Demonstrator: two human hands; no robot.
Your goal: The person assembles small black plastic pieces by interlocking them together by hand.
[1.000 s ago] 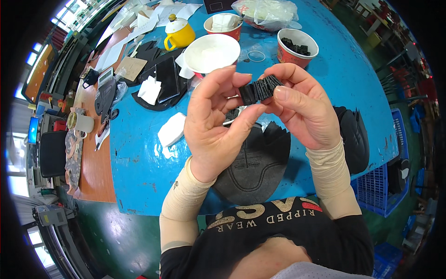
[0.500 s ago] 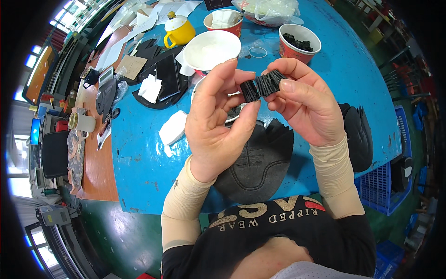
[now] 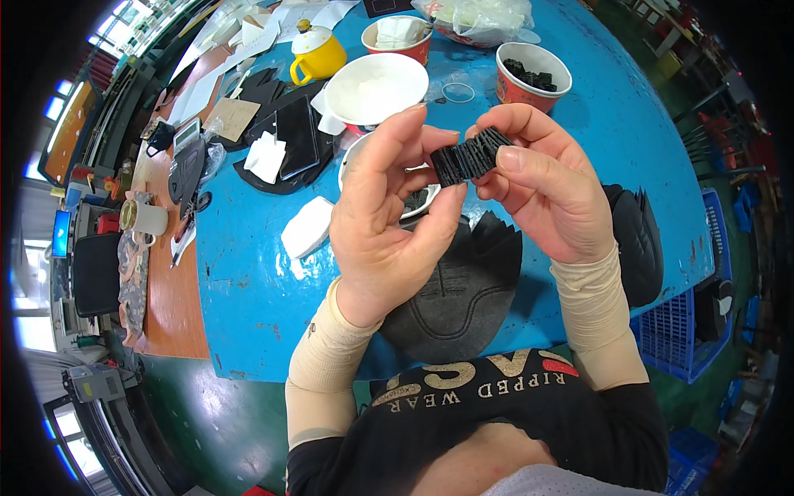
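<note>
Between my two hands, above the table, is a stack of small black ribbed pieces (image 3: 470,159), fanned out along its length. The fingertips of my left hand (image 3: 393,207) pinch its left end. Thumb and fingers of my right hand (image 3: 550,178) close on its right end. Below them lie black shoe-upper pieces (image 3: 455,289) with stitched lines and a jagged far edge. A white bowl with dark bits (image 3: 422,201) is partly hidden behind my left hand. More black upper pieces (image 3: 638,248) lie to the right of my right forearm.
A red-and-white paper tub (image 3: 534,78) holding black pieces stands at the far right. Farther left are a large white bowl (image 3: 377,89), a yellow lidded mug (image 3: 317,56), a dark phone (image 3: 298,142) and a folded white cloth or paper (image 3: 307,227). A blue crate (image 3: 670,335) stands beyond the right edge.
The stack has shifted very slightly to the right in my fingers and its pieces are tilted a little differently. Both hands keep nearly the same place.
</note>
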